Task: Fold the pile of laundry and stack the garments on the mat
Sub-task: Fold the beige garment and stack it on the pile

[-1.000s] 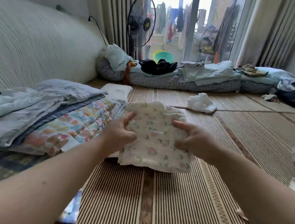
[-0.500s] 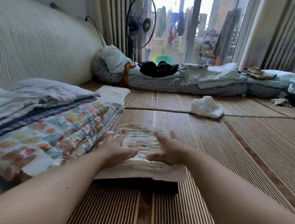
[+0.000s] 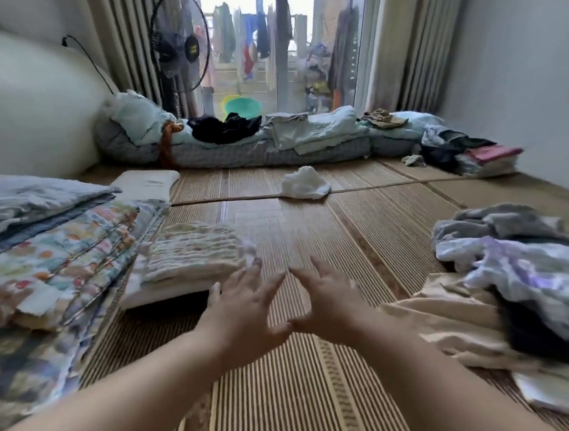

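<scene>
Woven mat (image 3: 292, 403) beneath my left hand (image 3: 246, 308) and right hand (image 3: 328, 297), fingers (image 3: 271, 287) spread, gripping nothing; folded cloth (image 3: 190, 254) stacked just left of them, unfolded laundry pile (image 3: 521, 263) on my right.

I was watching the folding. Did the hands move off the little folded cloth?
Yes. The left hand and right hand have pulled back off the folded cloth, toward the person and rightward; the cloth stays beside the blanket stack.

Bare mat (image 3: 312, 233) runs ahead between two obstacles — folded stack (image 3: 190, 254) left, unfolded pile (image 3: 521, 263) right. A white cloth (image 3: 304, 183) lies farther on — mid-lane.
</scene>
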{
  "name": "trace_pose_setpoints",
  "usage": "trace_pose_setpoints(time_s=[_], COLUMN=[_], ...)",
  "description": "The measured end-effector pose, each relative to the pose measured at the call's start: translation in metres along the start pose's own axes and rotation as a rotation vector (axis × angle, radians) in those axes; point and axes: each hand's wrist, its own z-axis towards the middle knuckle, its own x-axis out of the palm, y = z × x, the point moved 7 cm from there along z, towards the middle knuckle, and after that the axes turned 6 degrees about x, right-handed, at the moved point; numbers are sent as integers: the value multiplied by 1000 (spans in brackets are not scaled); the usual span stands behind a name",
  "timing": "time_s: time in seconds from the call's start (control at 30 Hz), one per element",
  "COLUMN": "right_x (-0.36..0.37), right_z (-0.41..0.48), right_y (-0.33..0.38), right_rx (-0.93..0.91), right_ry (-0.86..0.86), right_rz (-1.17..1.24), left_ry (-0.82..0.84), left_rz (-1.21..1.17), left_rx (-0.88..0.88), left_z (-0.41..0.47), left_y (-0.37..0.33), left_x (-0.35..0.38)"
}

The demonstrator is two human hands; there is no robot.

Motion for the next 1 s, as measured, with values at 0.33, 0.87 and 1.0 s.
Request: trace_pose_setpoints(time_s=[0.33, 0.87, 1.0], right_x=[-42, -31, -29], right_z=[-159, -170, -169], right_y=[-179, -323, -331], right_rx=[434, 650, 645], right_ry=[-73, -66, -81], right_rz=[88, 323, 328], left_ry=[117, 322, 199], left_rz=[1, 139, 185], left_rx=[167, 213, 301], left_z=[-8, 114, 120], left_y=[-190, -283, -283], left_x=[45, 131, 133])
